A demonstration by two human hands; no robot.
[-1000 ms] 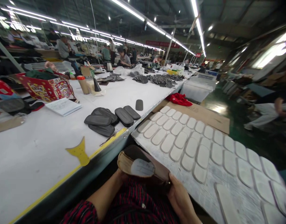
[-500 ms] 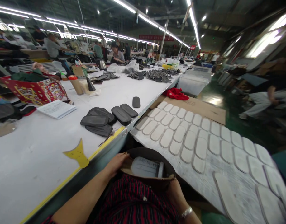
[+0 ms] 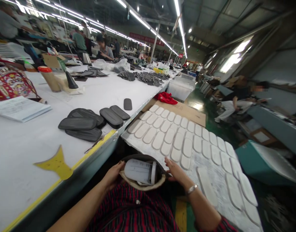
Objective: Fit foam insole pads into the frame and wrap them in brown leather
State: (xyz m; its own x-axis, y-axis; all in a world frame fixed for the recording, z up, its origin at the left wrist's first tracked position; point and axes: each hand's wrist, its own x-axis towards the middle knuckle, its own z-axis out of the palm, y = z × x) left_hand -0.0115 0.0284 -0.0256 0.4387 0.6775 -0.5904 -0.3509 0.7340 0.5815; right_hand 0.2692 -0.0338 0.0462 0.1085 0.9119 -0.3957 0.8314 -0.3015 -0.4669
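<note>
In my lap is a dark, bag-like piece (image 3: 144, 187) with a pale inner edge; its exact kind is not clear. Inside its opening lies a whitish plastic jar (image 3: 138, 170) on its side, lid to the right, with writing on it. My left hand (image 3: 115, 172) grips the piece's left rim, the fingertips partly hidden. Beside the right rim, my right hand (image 3: 175, 172) has its fingers apart, close to the edge or touching it. Rows of pale oval pads (image 3: 158, 138) with grey borders lie on the low board at my right.
On the white table (image 3: 24, 154) lie a stack of dark oval pads (image 3: 81, 125), a yellow template (image 3: 57, 164) and a paper pad (image 3: 22, 109). A cup with a red lid (image 3: 49, 79) stands farther back. Red cloth (image 3: 166, 97) lies beyond the board. A person (image 3: 231, 103) sits at far right.
The view has turned right. My right hand has loosened from the rim and spread its fingers, and the pale lining at the front of the bag-like piece now shows.
</note>
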